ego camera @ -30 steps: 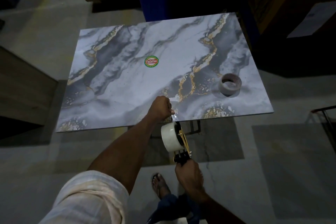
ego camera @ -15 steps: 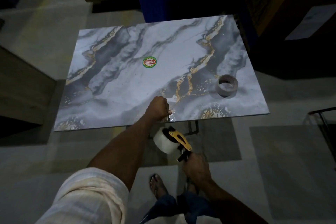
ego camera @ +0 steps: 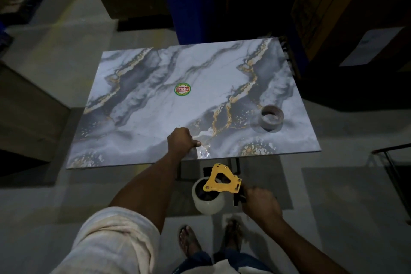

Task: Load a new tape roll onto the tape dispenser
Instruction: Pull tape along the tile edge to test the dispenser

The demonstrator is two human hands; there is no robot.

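A yellow tape dispenser (ego camera: 223,179) hangs below the table's near edge, its black handle gripped in my right hand (ego camera: 259,203). A clear tape roll (ego camera: 209,203) sits mounted on it, under the yellow side plate. My left hand (ego camera: 180,142) presses a crinkled strip of clear tape (ego camera: 204,152) against the near edge of the marble-patterned table (ego camera: 142,118). An empty grey cardboard tape core (ego camera: 271,117) stands on the table at the right.
A round green and red sticker (ego camera: 182,89) marks the table's middle. A blue bin (ego camera: 193,0) stands behind the table, with cardboard boxes (ego camera: 333,2) at the back right. My sandalled feet (ego camera: 189,240) are on the floor below the dispenser.
My right hand has turned and lowered the dispenser, so the yellow side plate now faces up and sits farther from the table edge. My left hand has stayed on the tape at the edge.
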